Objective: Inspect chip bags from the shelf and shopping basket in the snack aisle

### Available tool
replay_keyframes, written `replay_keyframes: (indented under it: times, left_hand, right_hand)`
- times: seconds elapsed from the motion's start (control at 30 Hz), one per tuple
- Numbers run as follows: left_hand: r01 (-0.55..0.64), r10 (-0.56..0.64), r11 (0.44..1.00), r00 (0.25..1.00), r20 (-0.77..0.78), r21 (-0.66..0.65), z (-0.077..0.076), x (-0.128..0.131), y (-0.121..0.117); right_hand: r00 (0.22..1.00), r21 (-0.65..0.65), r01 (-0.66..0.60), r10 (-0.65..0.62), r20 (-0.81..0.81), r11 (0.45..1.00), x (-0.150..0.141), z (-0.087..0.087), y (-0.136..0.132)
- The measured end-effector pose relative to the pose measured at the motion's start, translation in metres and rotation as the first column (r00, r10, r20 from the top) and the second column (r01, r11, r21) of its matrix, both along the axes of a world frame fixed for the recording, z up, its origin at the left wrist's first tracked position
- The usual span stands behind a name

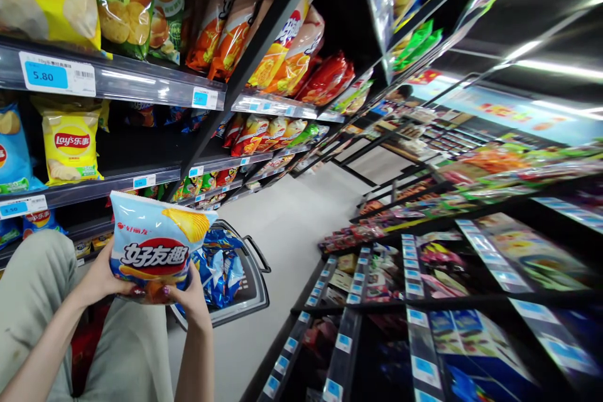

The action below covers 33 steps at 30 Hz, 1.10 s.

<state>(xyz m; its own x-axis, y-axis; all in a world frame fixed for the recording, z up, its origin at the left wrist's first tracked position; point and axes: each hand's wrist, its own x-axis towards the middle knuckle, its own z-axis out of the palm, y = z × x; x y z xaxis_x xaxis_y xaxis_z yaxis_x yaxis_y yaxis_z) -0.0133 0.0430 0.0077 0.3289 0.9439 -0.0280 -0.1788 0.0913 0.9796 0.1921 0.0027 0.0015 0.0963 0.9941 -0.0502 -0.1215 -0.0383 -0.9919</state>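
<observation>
A light-blue bag of potato chips [157, 235] with a red oval and white lettering is held up in front of my knees. My left hand [101, 276] grips its lower left side, and my right hand [191, 295] its lower right corner. Both thumbs press on the front; the other fingers are mostly hidden behind the bag. Just beyond it, a grey shopping basket [264, 301] stands on the floor with several blue snack bags [223, 270] inside. A yellow bag of chips [70, 144] stands on the shelf at left.
Shelves of snack bags with a price rail [146, 85] run along my left. Another shelf unit [377, 308] with packaged goods lines the right. Pale floor [277, 220] stretches between them. The basket's handle [259, 254] sticks out to the right.
</observation>
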Motion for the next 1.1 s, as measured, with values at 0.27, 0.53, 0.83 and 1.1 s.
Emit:
replay_keyframes:
  times: [0.27,0.53,0.83,1.1]
  left_hand:
    - [-0.299,0.367,0.852,0.927,-0.083,0.431,0.025,0.014,-0.012]
    - [-0.189,0.203,0.978,0.959,0.199,-0.088,0.049,0.041,-0.037]
    - [-0.293,0.529,0.800,0.755,0.387,-0.523,0.045,0.018,-0.021]
    - [-0.244,0.521,0.756,0.786,0.333,-0.607,0.042,0.007,-0.011]
  right_hand:
    - [0.886,0.088,0.302,-0.313,0.342,0.949,-0.035,0.044,0.005]
    - [0.427,0.454,0.289,-0.538,0.727,0.843,-0.094,0.057,-0.013]
    - [0.290,0.136,-0.236,-0.064,0.955,0.962,-0.106,0.099,-0.033]
    - [0.742,0.223,-0.105,-0.073,0.667,0.969,-0.069,0.106,-0.040]
